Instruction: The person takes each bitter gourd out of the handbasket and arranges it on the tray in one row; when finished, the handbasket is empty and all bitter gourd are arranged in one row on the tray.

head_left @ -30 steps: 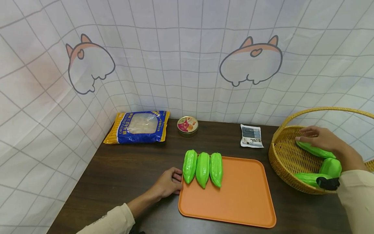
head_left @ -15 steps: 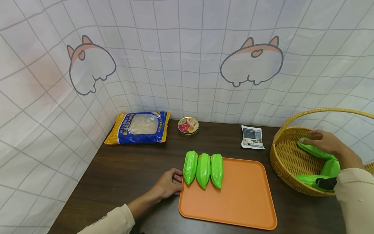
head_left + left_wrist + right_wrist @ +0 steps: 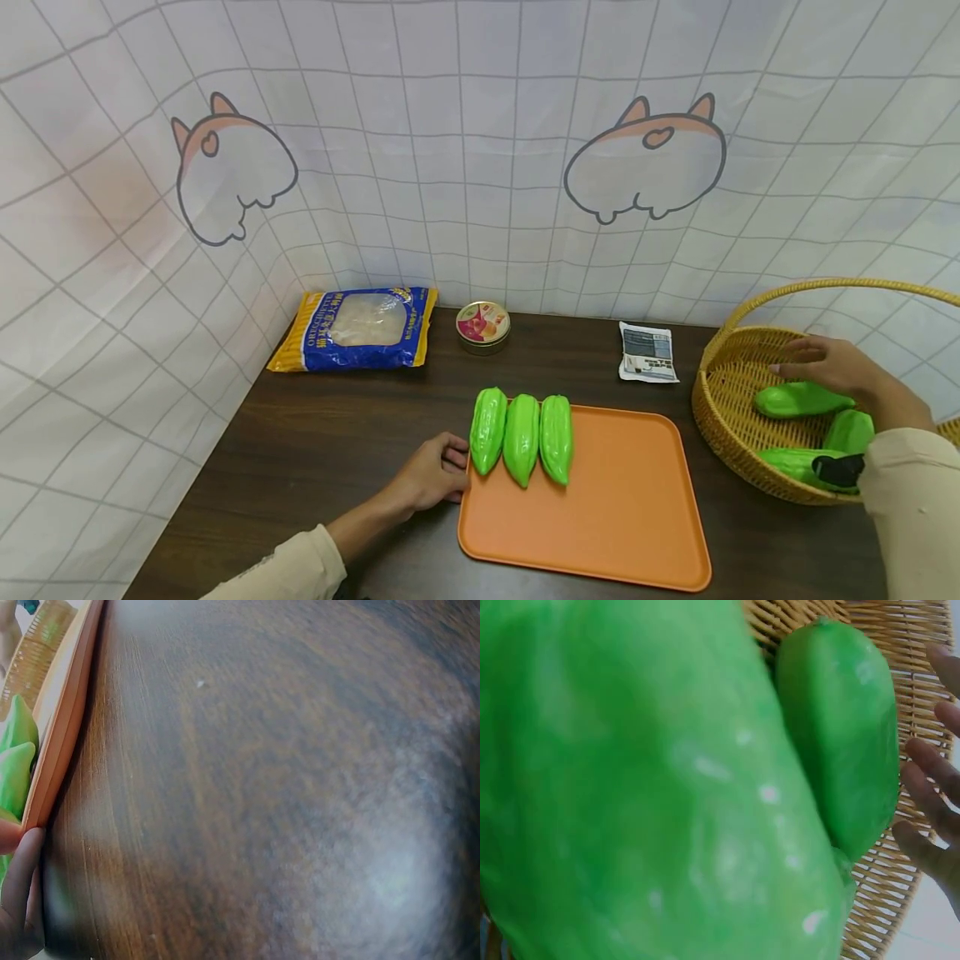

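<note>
Three glossy green ridged gourds (image 3: 521,437) lie side by side at the upper left of an orange tray (image 3: 600,508). My left hand (image 3: 433,472) pinches the tray's left rim, thumb on the rim and fingers outside it, as the left wrist view shows. Over the wicker basket (image 3: 720,417) my right hand (image 3: 836,367) is held with fingers spread, holding nothing. Just below it a green gourd (image 3: 798,401) lies in the basket, beside other gourds (image 3: 851,431) partly hidden by the wrist. In the right wrist view, a gap separates the fingers (image 3: 930,769) from the nearer gourd (image 3: 844,727).
Along the back of the dark wooden table (image 3: 315,450) lie a blue and yellow pasta bag (image 3: 363,327), a round tin (image 3: 483,325) and a small white and grey packet (image 3: 648,352). The basket's tall handle (image 3: 840,285) arches over it. A grid-patterned curtain (image 3: 480,167) hangs behind.
The gourd under my right hand has shifted and turned toward the near left of the basket, and the fingers have come off it. My left hand stays at the tray rim.
</note>
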Available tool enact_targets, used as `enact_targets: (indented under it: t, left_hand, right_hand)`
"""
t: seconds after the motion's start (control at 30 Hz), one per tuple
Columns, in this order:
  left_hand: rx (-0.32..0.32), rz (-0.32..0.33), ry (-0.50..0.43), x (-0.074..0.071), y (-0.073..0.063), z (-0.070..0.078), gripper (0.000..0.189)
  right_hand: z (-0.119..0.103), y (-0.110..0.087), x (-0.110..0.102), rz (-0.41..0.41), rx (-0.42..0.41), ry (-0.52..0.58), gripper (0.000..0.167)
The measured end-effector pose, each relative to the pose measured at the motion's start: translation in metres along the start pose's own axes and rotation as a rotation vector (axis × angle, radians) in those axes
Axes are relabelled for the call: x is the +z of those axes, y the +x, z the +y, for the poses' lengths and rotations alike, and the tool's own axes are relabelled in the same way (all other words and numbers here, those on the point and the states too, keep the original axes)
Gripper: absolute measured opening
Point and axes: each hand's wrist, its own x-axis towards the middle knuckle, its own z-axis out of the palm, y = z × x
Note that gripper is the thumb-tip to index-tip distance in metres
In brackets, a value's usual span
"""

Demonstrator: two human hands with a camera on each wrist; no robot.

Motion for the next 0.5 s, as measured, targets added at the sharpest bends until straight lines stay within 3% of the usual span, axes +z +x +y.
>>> enact_targets:
  t: [0.17,0.4,0.5]
  left_hand:
    - [-0.003,-0.001,0.002,-0.0005,0.0001,0.0005,0.056]
    - [-0.006,-0.003,0.003,-0.0008,0.0001,0.0018,0.056]
    - [-0.005,-0.004,0.001,-0.0009,0.0006,0.0017,0.056]
  right_hand:
    - [-0.0012,0.0009,-0.0011,-0.047,-0.008,-0.076,0.075]
    - [-0.001,0.0008,-0.0061,-0.217,-0.018,-0.032,0.063]
    - [0.0016,0.0015,-0.0066,-0.252,-0.026,-0.034,0.06]
